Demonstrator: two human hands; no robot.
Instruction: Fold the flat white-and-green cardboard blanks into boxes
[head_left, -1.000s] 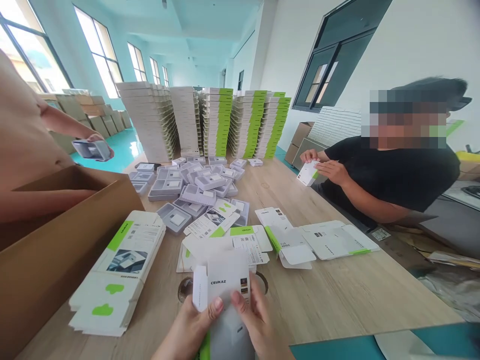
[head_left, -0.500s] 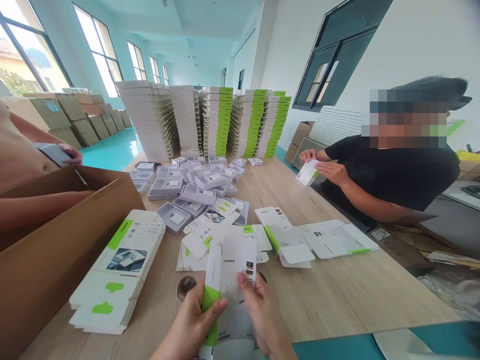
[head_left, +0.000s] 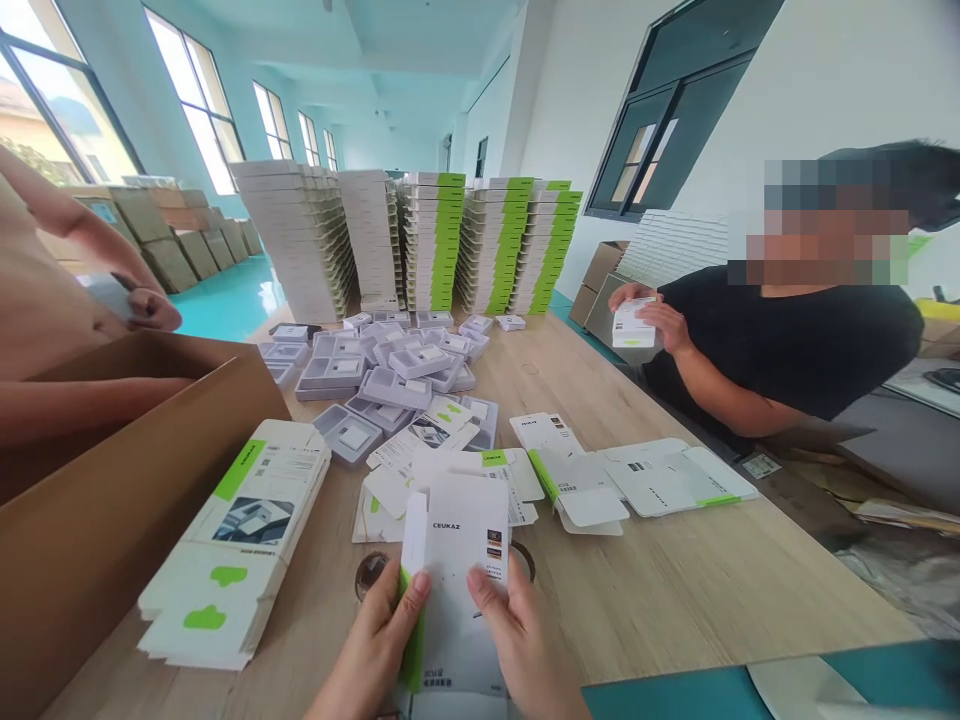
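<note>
Between my two hands is a white and green cardboard box blank (head_left: pixel 457 560), its printed panel facing me and partly folded along the left side. My left hand (head_left: pixel 375 625) grips its green left edge, thumb on top. My right hand (head_left: pixel 517 630) holds the right edge, its thumb pressing the panel. Beyond it lie loose box blanks (head_left: pixel 420 450) and unfolded cartons (head_left: pixel 675 480). A stack of flat box blanks (head_left: pixel 255 530) sits on the left. Farther back is a heap of plastic trays (head_left: pixel 390 370) with small white items in them.
Tall stacks of white and green boxes (head_left: pixel 435 240) stand at the table's (head_left: pixel 675 590) far end. An open brown carton (head_left: pixel 142 470) is on the left, with a person reaching into it. A roll of tape (head_left: pixel 370 572) lies behind my hands. At right, a co-worker handles a small box (head_left: pixel 634 323).
The left side panel of my box blank has turned further back, and my left thumb has moved up and inward. The co-worker at right has tilted their box; the person at left has shifted.
</note>
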